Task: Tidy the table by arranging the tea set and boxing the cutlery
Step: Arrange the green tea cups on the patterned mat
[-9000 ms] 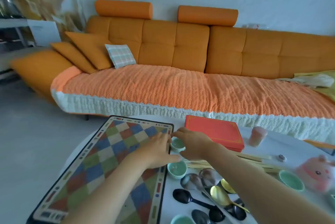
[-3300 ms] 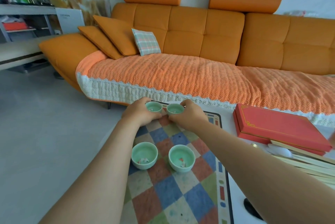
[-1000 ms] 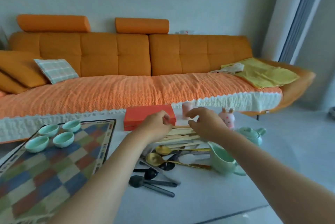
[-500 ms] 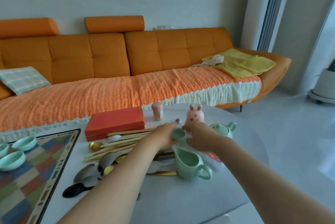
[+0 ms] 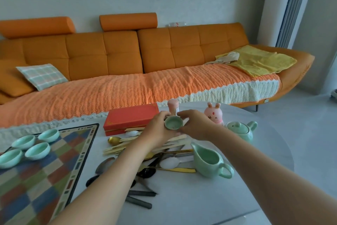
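Note:
A small green teacup [image 5: 172,123] is held tilted above the table between my left hand [image 5: 158,130] and my right hand [image 5: 196,124], its mouth facing me. Several more green cups [image 5: 37,150] stand together on the checkered mat [image 5: 42,179] at the left. A green pitcher [image 5: 208,162] and a green teapot [image 5: 241,130] stand at the right. Spoons, chopsticks and dark-handled cutlery [image 5: 145,161] lie heaped under my arms. The red box [image 5: 131,117] lies shut behind them.
A pink rabbit figure [image 5: 213,115] and a pink toothpick holder [image 5: 173,107] stand near the far edge of the white round table [image 5: 191,203]. An orange sofa [image 5: 145,71] runs along the back.
Both hands have lifted the small green cup off the table and drawn it leftward. The view has swung left, so the mat with cups shows again.

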{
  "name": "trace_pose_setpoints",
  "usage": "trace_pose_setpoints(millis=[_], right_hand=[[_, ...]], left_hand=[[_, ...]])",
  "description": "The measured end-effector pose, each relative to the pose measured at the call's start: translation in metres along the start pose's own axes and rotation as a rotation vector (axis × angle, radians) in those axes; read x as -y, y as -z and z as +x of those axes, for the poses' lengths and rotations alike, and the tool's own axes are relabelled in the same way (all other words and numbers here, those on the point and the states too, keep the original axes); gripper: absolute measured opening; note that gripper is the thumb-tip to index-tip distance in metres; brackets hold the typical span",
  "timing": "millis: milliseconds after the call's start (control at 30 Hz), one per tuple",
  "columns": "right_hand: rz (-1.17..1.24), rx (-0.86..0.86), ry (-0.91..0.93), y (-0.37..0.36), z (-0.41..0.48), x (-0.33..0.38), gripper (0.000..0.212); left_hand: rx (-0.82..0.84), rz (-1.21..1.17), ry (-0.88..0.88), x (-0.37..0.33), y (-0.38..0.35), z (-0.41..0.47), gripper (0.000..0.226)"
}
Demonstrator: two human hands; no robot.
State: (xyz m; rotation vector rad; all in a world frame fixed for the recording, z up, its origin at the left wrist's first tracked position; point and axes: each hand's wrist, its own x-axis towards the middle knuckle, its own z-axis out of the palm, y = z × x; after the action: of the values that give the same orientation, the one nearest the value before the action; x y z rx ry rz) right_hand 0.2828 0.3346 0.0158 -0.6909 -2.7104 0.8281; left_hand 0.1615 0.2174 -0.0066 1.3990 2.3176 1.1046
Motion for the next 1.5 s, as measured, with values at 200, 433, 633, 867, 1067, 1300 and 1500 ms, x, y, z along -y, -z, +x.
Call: trace_pose_setpoints(millis=[200, 433, 633, 867, 1067, 1300, 1500], right_hand=[[0.129, 0.038, 0.142, -0.033, 0.000, 0.076, 0.060], [0.080, 0.131, 0.285, -0.104, 0.010, 0.152, 0.050], [0.081, 0.174, 0.226, -0.164, 0.039, 0.190, 0.057], [0.105, 0.188, 0.170, -0.217, 0.077, 0.233, 0.043], [0.044, 0.150, 0.124, -0.254, 0.108, 0.251, 0.054], [0.028, 0.138, 0.070, -0.270, 0.138, 0.261, 0.058], [0.044, 0.099, 0.049, -0.277, 0.157, 0.265, 0.076]], left_hand=[[-0.144, 0.036, 0.084, 0.043, 0.063, -0.045, 0.070], [-0.138, 0.072, 0.205, 0.103, 0.132, -0.106, 0.085], [-0.044, 0.174, 0.334, 0.144, 0.176, -0.124, 0.092], [-0.384, 0.515, 0.366, 0.206, 0.217, -0.152, 0.053], [-0.396, 0.626, 0.445, 0.243, 0.224, -0.152, 0.064], [-0.409, 0.653, 0.424, 0.259, 0.230, -0.145, 0.057], [-0.406, 0.619, 0.445, 0.258, 0.231, -0.140, 0.049]])
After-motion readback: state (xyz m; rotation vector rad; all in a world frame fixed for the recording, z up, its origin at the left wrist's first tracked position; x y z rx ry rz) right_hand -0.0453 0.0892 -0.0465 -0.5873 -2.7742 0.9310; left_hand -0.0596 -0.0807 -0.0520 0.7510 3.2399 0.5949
